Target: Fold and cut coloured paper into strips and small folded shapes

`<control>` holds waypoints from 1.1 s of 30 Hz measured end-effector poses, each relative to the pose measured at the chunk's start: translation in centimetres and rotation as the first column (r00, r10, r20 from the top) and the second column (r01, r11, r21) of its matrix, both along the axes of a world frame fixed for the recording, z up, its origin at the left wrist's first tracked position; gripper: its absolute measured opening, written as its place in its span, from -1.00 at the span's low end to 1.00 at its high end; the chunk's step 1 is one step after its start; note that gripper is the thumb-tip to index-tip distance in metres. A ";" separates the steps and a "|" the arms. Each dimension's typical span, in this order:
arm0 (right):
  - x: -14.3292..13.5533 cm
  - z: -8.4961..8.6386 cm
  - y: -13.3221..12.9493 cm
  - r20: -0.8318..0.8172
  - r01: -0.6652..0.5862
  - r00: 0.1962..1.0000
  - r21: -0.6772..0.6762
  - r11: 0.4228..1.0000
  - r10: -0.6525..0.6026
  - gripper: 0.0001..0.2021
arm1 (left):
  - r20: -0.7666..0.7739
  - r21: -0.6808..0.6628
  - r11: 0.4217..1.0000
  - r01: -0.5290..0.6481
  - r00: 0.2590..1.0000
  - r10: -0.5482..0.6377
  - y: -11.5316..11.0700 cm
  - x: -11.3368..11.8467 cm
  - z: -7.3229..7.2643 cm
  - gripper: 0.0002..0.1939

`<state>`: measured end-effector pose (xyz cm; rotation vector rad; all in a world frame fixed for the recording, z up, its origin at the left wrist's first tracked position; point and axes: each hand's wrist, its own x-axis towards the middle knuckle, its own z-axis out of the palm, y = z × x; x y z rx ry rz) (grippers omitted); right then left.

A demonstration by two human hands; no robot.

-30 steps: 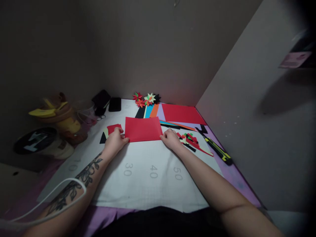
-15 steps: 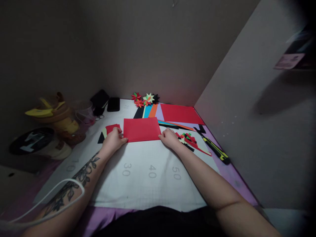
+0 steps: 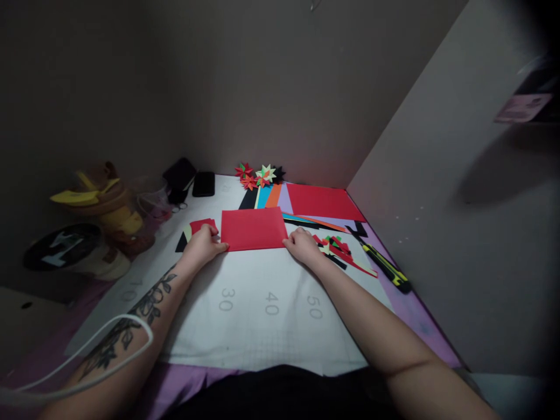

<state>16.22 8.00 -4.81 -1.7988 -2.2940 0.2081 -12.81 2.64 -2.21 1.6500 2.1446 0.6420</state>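
A red sheet of paper [image 3: 254, 228] lies in front of me on the white mat [image 3: 245, 332], its long edge towards me. At its near left corner my left hand [image 3: 203, 245] is closed, thumb on the paper. My right hand [image 3: 301, 244] pinches the near right corner. Small red, pale and black paper pieces [image 3: 203, 223] lie just behind my left hand. To the right of my right hand is a pile of coloured paper scraps [image 3: 336, 249]. Several folded paper stars [image 3: 262, 175] stand at the back.
A yellow-and-black utility knife [image 3: 387, 268] lies at the right edge. Behind the red sheet are coloured strips [image 3: 273, 195] and a larger red sheet [image 3: 324, 202]. At left stand a terracotta pot [image 3: 109, 210], a cap [image 3: 65, 248], a phone [image 3: 203, 184] and scissors [image 3: 180, 206].
The view has shifted very slightly. Both hands stay at the near corners of the red sheet, with no clear movement of the paper.
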 end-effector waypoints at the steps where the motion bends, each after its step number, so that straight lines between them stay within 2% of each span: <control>1: 0.0 0.0 0.0 0.000 0.001 1.000 -0.001 1.000 -0.001 -0.71 | 0.002 0.003 1.000 0.002 1.000 -0.002 0.1 -0.1 -0.1 -0.54; 7: 0.0 0.0 0.0 0.002 -0.004 1.000 0.000 1.000 0.004 -0.72 | -0.001 0.010 1.000 -0.001 1.000 0.001 0.0 -0.1 0.1 -0.54; 18: -0.2 0.7 -0.7 0.001 0.022 1.000 -0.010 1.000 -0.022 -0.76 | -0.102 -0.008 1.000 0.018 0.995 -0.019 -0.7 0.3 0.7 -0.61; 20: -0.2 0.7 -0.8 -0.020 0.035 0.999 0.006 0.999 -0.035 -0.81 | -0.165 -0.006 0.999 0.045 0.985 -0.045 -0.9 0.3 0.7 -0.64; 22: -0.2 0.6 -0.8 -0.046 0.034 0.998 0.023 0.999 -0.033 -0.83 | -0.252 0.042 0.987 0.158 0.957 -0.143 -1.1 0.3 0.8 -0.71; 24: -0.2 0.5 -0.8 -0.066 0.022 0.998 0.026 0.999 -0.020 -0.85 | -0.344 0.083 0.927 0.365 0.884 -0.317 -1.1 0.4 0.9 -0.75; 27: -0.1 0.5 -0.7 -0.082 0.006 0.997 0.019 1.000 -0.004 -0.86 | -0.440 0.053 0.751 0.658 0.691 -0.574 -0.9 0.5 0.9 -0.64; 29: -0.1 0.5 -0.7 -0.081 0.004 0.997 0.020 1.000 -0.002 -0.87 | -0.476 0.024 0.664 0.747 0.592 -0.650 -0.8 0.6 1.0 -0.61; 30: -0.1 0.5 -0.7 -0.082 0.002 0.997 0.022 1.000 0.000 -0.87 | -0.490 0.014 0.642 0.766 0.565 -0.663 -0.7 0.7 1.0 -0.60; 33: -0.1 0.6 -0.8 -0.090 -0.006 0.996 0.028 1.000 0.009 -0.87 | -0.510 -0.012 0.626 0.780 0.533 -0.675 -0.6 0.9 1.1 -0.58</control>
